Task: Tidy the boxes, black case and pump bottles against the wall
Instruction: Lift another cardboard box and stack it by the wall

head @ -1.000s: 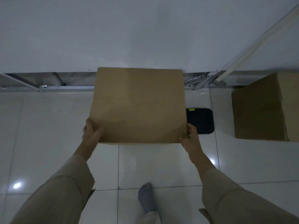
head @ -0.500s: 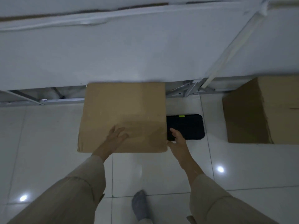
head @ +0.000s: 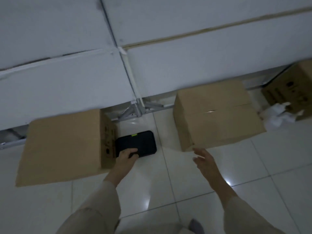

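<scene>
The left hand (head: 125, 156) grips the near edge of the black case (head: 137, 142) beside the left cardboard box (head: 64, 146); the right hand (head: 205, 160) hovers open and empty. It is near the middle cardboard box (head: 217, 115).

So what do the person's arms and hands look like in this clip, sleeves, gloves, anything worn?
Both arms wear long, loose sleeves in a light beige or khaki fabric: the left sleeve ends just short of the wrist, the right sleeve further up the forearm. The left hand and right hand are bare, with no gloves. No rings, watch or markings are visible in this dim, slightly blurred view.
</scene>
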Action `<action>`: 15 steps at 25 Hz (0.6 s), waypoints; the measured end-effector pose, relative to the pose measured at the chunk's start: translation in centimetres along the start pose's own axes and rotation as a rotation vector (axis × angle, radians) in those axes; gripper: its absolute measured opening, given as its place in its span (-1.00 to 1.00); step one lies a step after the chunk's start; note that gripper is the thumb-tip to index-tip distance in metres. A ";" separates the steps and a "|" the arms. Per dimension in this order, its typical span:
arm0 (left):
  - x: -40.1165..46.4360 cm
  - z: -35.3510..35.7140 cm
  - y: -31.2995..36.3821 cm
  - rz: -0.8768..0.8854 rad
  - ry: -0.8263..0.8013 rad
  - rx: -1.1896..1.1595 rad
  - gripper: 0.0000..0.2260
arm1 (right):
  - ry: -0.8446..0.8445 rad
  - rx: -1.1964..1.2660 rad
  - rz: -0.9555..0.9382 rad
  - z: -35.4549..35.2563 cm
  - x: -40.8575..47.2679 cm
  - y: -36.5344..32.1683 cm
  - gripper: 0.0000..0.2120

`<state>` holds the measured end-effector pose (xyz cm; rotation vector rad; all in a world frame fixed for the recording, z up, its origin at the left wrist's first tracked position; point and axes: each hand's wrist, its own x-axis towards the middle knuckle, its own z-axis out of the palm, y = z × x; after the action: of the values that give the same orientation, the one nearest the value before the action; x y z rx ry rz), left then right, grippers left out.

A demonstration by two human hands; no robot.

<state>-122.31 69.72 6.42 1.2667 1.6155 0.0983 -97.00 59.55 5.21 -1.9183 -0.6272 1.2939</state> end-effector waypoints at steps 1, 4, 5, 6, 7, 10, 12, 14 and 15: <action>-0.6 2.6 2.2 0.014 -0.007 0.021 -0.73 | 0.051 0.000 0.017 -4.0 -0.2 0.3 -0.66; -1.6 9.0 8.4 0.059 -0.035 0.061 -0.71 | 0.229 0.014 0.040 -13.7 0.1 1.2 -0.68; -1.5 10.9 10.1 0.084 -0.054 0.082 -0.71 | 0.284 0.017 0.052 -16.2 0.4 1.6 -0.69; -1.2 12.4 11.5 0.102 -0.078 0.102 -0.71 | 0.325 0.017 0.062 -18.1 0.7 1.9 -0.69; -0.9 13.5 12.6 0.111 -0.105 0.114 -0.70 | 0.359 0.022 0.069 -19.5 1.2 2.2 -0.69; 1.4 15.9 14.5 0.114 -0.151 0.116 -0.70 | 0.387 0.030 0.083 -21.7 3.4 2.8 -0.70; 3.2 16.8 14.8 0.089 -0.143 0.113 -0.68 | 0.371 -0.003 0.094 -21.7 5.2 3.2 -0.71; 5.3 17.3 15.2 0.037 -0.133 0.117 -0.66 | 0.382 -0.046 0.120 -21.9 7.0 3.3 -0.69; 6.6 17.5 15.5 0.016 -0.127 0.104 -0.65 | 0.390 -0.062 0.128 -22.1 8.3 2.9 -0.66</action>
<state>-98.41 72.89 3.33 1.3378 1.5181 -0.0559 -73.42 57.23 3.23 -2.2132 -0.3530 0.9419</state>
